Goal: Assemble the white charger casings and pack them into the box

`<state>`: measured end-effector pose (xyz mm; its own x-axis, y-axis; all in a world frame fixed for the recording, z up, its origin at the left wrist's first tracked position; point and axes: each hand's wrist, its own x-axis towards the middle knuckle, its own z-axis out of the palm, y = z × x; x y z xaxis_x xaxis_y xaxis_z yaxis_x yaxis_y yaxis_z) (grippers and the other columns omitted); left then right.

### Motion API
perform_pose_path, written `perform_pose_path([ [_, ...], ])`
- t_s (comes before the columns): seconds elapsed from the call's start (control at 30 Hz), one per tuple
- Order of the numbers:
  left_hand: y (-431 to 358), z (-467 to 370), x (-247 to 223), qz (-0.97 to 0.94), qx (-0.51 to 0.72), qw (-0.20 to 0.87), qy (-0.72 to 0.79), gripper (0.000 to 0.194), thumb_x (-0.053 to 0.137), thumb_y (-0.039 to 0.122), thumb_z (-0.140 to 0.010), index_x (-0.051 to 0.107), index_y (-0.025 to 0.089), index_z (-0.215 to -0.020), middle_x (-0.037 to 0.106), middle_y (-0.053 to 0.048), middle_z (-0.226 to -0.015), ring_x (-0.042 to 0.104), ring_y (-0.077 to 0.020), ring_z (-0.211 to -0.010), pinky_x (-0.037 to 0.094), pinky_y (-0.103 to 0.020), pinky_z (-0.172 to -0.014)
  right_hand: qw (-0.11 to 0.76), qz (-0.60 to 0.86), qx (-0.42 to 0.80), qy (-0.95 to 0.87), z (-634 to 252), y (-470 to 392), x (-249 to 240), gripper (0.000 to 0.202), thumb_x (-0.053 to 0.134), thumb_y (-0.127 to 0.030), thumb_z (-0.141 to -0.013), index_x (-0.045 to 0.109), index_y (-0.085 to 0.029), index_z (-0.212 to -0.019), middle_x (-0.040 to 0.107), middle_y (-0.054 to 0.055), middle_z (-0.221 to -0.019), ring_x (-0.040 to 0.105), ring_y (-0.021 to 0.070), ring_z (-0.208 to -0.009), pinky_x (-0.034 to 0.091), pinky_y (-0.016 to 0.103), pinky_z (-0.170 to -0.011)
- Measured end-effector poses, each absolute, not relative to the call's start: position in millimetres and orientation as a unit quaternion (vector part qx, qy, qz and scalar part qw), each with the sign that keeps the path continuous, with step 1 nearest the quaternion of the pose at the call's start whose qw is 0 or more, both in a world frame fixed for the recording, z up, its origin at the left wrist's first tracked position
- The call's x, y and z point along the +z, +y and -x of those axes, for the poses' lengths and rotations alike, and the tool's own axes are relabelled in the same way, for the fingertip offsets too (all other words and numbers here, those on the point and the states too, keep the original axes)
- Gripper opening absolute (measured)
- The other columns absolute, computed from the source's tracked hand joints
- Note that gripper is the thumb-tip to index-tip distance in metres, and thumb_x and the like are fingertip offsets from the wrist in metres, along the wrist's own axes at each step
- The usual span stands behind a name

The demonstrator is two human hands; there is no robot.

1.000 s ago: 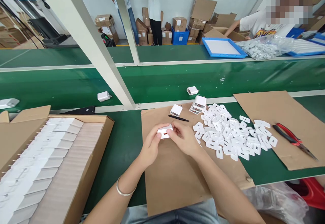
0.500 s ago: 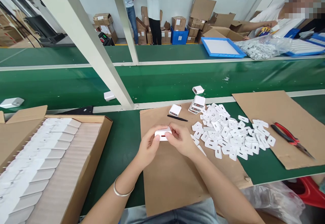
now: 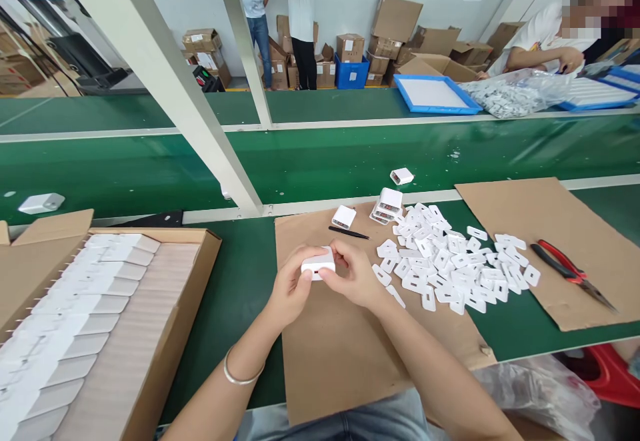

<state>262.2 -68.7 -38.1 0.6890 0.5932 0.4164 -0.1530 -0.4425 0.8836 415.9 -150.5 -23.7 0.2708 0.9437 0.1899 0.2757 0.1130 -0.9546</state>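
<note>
A person sits at a green work table and holds a small white charger block (image 3: 319, 263) in both hands, above the far part of a cardboard sheet (image 3: 340, 354) that lies at the table's near edge. The left hand (image 3: 290, 289) cups the block from the left, thumb on its near face and fingers curled behind it; a silver bangle (image 3: 236, 374) sits on that wrist. The right hand (image 3: 356, 274) meets it from the right, with thumb and fingertips pinching the block's right end. Just beyond the hands, on the far edge of the same sheet, lie black tweezers (image 3: 349, 232), a single white block (image 3: 344, 216) and a short stack of white blocks (image 3: 387, 204). To the right, a loose heap of flat white plastic plates (image 3: 450, 261) spreads across the sheet's edge onto the green surface. Further right, a second cardboard sheet (image 3: 545, 228) carries red-handled pliers (image 3: 565, 271). At the table's left end stands an open carton (image 3: 165, 334) filled with rows of white pieces. Beyond the table's far edge runs a green conveyor belt (image 3: 325, 154) carrying one white charger (image 3: 402, 176) and another (image 3: 41, 202) far to the left. Across the belt, another person's arm (image 3: 537, 58) rests beside a clear bag of white parts (image 3: 515, 92) and a blue tray (image 3: 434, 93)
</note>
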Motion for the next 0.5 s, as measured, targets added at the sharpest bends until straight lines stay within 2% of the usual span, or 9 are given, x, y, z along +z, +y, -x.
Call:
perform_pose_path([
  [0.23,-70.5,-259.8,-38.7,-0.778,0.392,0.475,0.126,0.034,0.040,0.043,-0.105,0.065,0.025,-0.120,0.056,-0.004,-0.089,0.052,-0.0172,-0.080,0.042,-0.028,-0.069,0.543,0.573,0.266,-0.553,-412.7,-151.4,-23.3,0.036,0.071,-0.035,-0.075,0.037,-0.022,-0.072,0.039,-0.005,-0.068,0.036,0.0118,-0.064,0.027,0.028,-0.058],
  [0.5,-73.1,-264.2,-31.3,-0.768,0.403,0.475,0.147,0.030,0.042,0.040,-0.106,0.066,0.026,-0.117,0.060,-0.003,-0.089,0.053,-0.0149,-0.076,0.043,-0.026,-0.067,0.524,0.600,0.262,-0.545,-409.8,-152.2,-26.3,0.038,0.070,-0.039,-0.079,0.036,-0.022,-0.074,0.042,-0.005,-0.068,0.040,0.0120,-0.064,0.028,0.028,-0.059],
])
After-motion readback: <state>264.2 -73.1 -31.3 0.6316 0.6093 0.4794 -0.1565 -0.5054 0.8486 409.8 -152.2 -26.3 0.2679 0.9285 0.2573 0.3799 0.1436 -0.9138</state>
